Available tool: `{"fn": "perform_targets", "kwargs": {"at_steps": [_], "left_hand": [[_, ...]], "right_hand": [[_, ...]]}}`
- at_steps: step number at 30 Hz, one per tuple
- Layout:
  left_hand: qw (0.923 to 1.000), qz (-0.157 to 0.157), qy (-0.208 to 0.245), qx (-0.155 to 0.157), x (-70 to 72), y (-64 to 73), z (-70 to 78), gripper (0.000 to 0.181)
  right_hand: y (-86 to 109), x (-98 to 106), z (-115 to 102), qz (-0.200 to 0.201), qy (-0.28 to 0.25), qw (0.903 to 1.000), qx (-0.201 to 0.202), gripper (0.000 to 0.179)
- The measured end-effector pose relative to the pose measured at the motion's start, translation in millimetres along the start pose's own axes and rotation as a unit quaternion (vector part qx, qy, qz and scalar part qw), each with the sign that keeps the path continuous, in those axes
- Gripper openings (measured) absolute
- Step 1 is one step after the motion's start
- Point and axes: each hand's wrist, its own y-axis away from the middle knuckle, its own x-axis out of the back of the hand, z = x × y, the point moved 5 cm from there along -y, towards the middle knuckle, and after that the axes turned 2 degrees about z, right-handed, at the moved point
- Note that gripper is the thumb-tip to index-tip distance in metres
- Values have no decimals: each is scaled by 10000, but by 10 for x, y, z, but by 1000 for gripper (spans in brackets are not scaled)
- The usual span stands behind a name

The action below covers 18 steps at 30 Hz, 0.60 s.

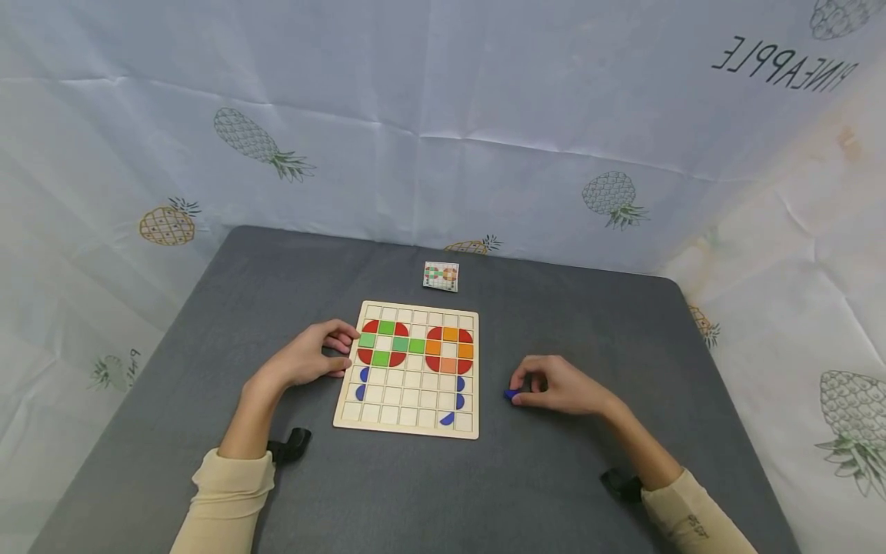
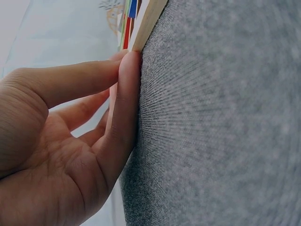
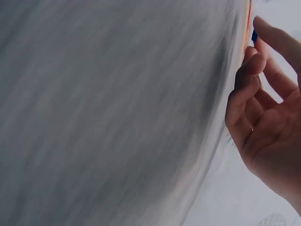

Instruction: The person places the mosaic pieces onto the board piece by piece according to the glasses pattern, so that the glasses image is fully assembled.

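Note:
A square wooden grid board (image 1: 400, 398) lies on the dark grey table. My left hand (image 1: 308, 357) holds the board's left edge between thumb and fingertips; the left wrist view shows the thumb (image 2: 80, 82) right at the rim. Set on the board are two rings of red curved pieces with green squares (image 1: 381, 358) on the left and orange squares (image 1: 466, 351) on the right. Blue curved pieces (image 1: 460, 383) sit below them on both sides. To the right of the board, my right hand (image 1: 564, 386) pinches a small blue piece (image 3: 254, 36), partly hidden by the fingers.
Behind the board lies a small printed card (image 1: 441, 285) with a similar coloured pattern. A pale curtain (image 1: 415, 92) with pineapple prints hangs beyond the table (image 1: 388, 500). Dark straps (image 1: 294, 445) are at both wrists.

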Motion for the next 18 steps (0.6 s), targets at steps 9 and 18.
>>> {"fn": "perform_targets", "kwargs": {"at_steps": [9,18], "left_hand": [[10000,13,-28,-93,9,19,19,44],[9999,-41,7,-93,5,14,19,45]], "right_hand": [[-341,-227,-515,187,128,9996,184,15],[-811,-605,-1034,-188,960,9944,410,12]]}}
